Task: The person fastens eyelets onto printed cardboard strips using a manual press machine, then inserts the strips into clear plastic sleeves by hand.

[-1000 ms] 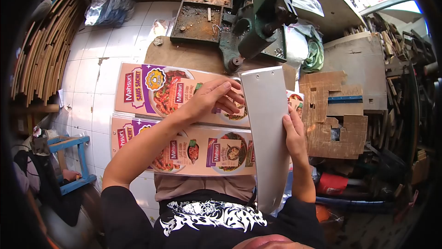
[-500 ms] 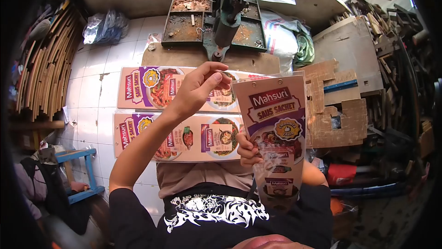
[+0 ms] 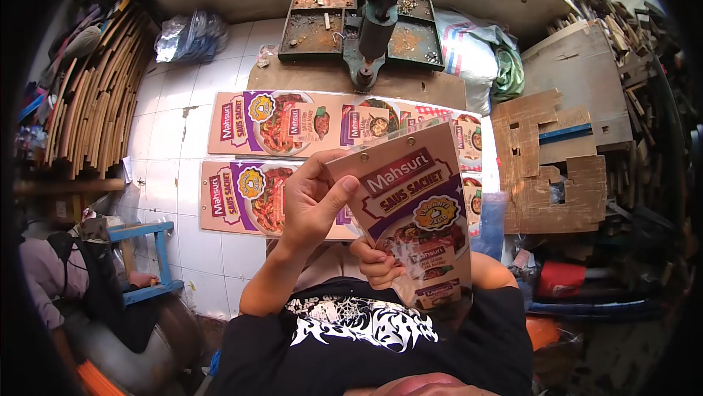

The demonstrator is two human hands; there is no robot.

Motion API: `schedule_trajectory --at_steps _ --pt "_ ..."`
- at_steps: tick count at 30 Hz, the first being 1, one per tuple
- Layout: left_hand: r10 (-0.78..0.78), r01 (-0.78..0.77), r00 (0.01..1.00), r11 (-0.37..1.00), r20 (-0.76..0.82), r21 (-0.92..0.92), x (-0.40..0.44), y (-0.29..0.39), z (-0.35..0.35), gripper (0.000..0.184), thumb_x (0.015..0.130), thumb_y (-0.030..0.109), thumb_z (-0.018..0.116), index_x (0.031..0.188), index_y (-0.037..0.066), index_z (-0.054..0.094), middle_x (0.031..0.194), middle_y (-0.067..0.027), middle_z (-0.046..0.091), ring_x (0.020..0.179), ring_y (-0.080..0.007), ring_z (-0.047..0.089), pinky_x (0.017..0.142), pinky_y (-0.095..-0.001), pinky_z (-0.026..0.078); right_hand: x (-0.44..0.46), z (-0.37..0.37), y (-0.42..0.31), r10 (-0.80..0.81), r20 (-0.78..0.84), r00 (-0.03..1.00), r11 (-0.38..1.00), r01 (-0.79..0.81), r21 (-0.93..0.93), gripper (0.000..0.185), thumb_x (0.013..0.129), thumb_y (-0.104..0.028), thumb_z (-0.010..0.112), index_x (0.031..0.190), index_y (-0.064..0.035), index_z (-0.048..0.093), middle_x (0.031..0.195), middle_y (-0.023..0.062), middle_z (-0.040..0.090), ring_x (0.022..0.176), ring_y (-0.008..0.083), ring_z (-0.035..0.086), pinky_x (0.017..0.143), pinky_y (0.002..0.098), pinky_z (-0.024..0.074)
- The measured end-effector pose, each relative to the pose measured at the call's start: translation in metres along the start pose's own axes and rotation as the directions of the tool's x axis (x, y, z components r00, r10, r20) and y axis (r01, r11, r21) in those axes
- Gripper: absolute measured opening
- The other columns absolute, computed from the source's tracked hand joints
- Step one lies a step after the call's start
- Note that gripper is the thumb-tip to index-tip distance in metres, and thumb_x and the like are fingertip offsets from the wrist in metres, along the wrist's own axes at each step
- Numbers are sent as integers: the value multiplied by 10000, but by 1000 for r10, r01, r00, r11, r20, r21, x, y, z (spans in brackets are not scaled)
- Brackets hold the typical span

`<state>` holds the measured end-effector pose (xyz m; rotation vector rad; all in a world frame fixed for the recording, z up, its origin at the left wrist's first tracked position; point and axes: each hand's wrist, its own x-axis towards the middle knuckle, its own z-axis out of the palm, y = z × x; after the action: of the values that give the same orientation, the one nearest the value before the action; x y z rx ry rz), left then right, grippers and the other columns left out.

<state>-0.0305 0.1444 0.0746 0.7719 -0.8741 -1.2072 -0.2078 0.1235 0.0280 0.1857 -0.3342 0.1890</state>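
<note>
A long printed "Mahsuri Saus Sachet" card (image 3: 410, 202), glossy as if plastic-covered, is held up tilted in front of my chest. It has two metal eyelets along its top edge. My left hand (image 3: 315, 202) pinches its upper left corner, thumb on the printed face. My right hand (image 3: 377, 263) grips its left side lower down, fingertips over the front and the rest behind the card. Beneath lie more printed cards in two rows, a far card (image 3: 271, 125) and a near card (image 3: 242, 198), partly hidden by my hands and the held card.
Ahead stands a dark green metal hand press (image 3: 377, 30), flanked by a compartment tray (image 3: 315, 33) with small bits in it. A cut cardboard sheet (image 3: 523, 176) lies at right, near a white sack (image 3: 469, 59). Another person's hand (image 3: 143, 279) shows near a blue frame (image 3: 165, 249).
My left hand has come down and back from near the press and taken hold of the card's upper corner. The held card has tilted further. The whole view has shifted slightly.
</note>
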Motion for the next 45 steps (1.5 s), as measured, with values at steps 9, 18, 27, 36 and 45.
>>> schedule_trajectory --at_steps 9,18,27,36,45 --pt "-102 103 994 994 41 -31 -6 -3 -17 341 947 124 663 1230 -43 575 1107 -100 680 986 -118 637 874 -273 515 -1 -29 3 31 43 999 998 -33 55 576 779 -533 681 953 -30 463 763 21 450 594 151 511 679 304 361" --pt "-48 43 996 996 -71 -76 -3 2 -28 218 946 119 658 1085 -47 628 945 -90 711 824 -95 656 750 -235 527 15 -37 1 37 63 997 999 -37 -15 772 743 -613 678 1087 55 497 812 77 500 665 197 564 740 314 403" --pt "-20 -16 982 983 -189 -184 -14 1 -51 117 937 72 625 973 -39 623 887 -136 703 782 -124 676 706 -249 554 -24 -3 -17 -407 -649 642 884 99 -456 704 970 -512 487 1444 2 406 1350 252 529 1171 370 594 1003 462 495" --pt "-126 63 949 973 -288 -220 -44 12 -101 146 973 103 598 1027 -32 618 991 -156 705 863 -173 701 775 -289 584 -132 70 -3 -788 -487 376 350 -377 -857 546 1033 -423 446 1316 37 529 1034 114 687 950 198 671 883 319 524" --pt "21 -68 708 997 -706 -39 -99 42 -152 153 956 156 637 1033 28 604 1030 -121 700 917 -193 698 853 -331 578 -251 67 70 -860 -45 -508 344 -513 -787 508 1042 -411 450 1365 -25 519 1162 109 657 1081 174 598 941 323 451"
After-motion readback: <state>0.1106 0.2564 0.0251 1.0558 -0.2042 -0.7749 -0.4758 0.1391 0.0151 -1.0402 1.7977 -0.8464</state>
